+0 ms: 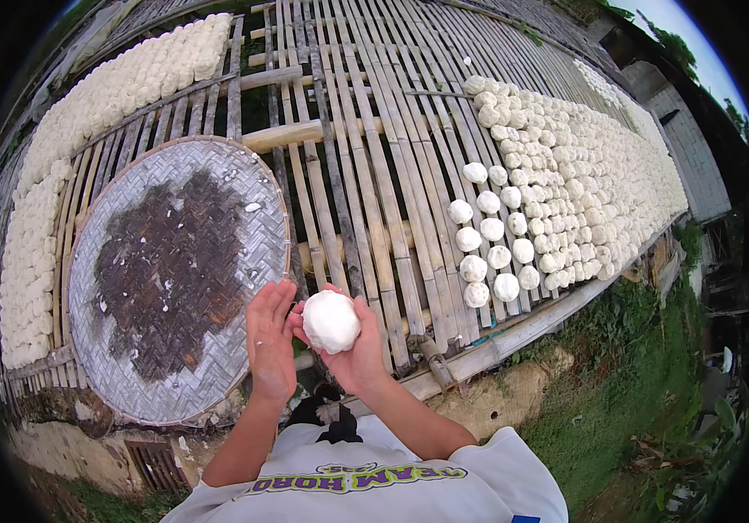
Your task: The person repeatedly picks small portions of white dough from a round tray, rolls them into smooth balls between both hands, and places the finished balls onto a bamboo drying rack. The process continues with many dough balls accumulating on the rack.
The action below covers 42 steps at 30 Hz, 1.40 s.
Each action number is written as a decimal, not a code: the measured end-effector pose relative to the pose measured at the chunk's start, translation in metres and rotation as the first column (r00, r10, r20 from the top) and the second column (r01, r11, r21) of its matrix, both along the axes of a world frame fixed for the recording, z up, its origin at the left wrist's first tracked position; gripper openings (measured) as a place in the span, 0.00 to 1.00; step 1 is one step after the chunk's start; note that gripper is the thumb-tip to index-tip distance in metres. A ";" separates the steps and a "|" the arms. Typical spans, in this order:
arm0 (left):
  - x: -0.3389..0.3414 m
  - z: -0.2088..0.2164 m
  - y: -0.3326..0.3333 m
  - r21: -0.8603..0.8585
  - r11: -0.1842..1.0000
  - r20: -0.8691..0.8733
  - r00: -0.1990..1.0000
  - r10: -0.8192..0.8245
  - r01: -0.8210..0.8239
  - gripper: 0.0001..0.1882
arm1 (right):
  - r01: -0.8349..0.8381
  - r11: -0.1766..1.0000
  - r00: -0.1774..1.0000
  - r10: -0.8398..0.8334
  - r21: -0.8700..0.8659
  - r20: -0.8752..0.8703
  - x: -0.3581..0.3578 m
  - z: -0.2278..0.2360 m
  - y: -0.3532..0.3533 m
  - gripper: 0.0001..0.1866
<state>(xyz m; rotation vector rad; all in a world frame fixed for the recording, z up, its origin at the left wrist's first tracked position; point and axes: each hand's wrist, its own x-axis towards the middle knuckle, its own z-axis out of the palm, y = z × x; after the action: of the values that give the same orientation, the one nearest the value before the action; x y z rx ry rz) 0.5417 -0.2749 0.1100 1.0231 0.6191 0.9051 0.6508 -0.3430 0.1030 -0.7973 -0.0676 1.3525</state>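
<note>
A round white ball of dough-like material (331,322) rests in my right hand (366,353), whose fingers curl around its far and right sides. Beside it, my left hand (272,336) is held upright with its fingers stretched out and its palm turned toward the ball. The left fingers come close to the ball's left side; whether they touch it I cannot tell. Both hands are over the near edge of a bamboo slat platform (383,192). Just left of them lies a large round woven tray (95,349), with a dark stained middle and small white scraps on it.
Several separate white balls (491,229) sit in rows right of my hands. Beyond them, dense rows of cream-coloured balls (566,174) cover the slats. More rows (156,65) line the far left. A bamboo pole (497,349) edges the platform; grass (601,410) lies below right.
</note>
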 end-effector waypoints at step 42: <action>0.365 -0.068 -0.103 -0.426 0.891 0.257 0.924 0.283 -0.155 0.33 | 0.251 0.967 0.962 -0.253 0.034 0.099 0.313 -0.055 -0.096 0.21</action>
<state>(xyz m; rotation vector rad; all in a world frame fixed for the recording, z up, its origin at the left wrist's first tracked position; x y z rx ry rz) 0.9064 -0.3781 0.0425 0.4304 0.6257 1.0629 0.9634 -0.4395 0.0478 -0.8280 -0.0592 1.0678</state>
